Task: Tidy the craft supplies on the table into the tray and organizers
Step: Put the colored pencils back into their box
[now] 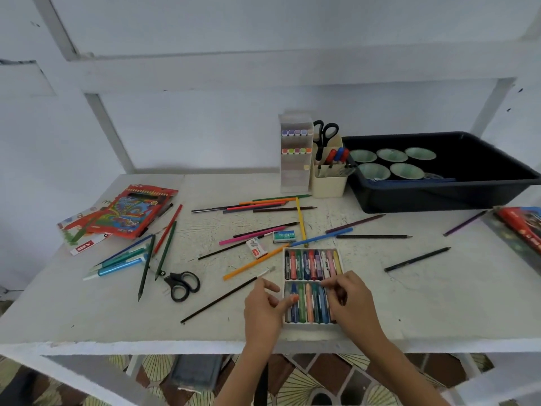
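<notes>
Carefully now: your left hand and right hand rest loose fingers on the light, open crayon box near the counter edge, so lift it level by its stiff sides.

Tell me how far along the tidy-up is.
Early. Done: green cups sit in the black tray, markers and scissors in the cream holder. In hand: left hand and right hand work at the crayon box. Left: loose pencils, floor scissors, erasers.
</notes>
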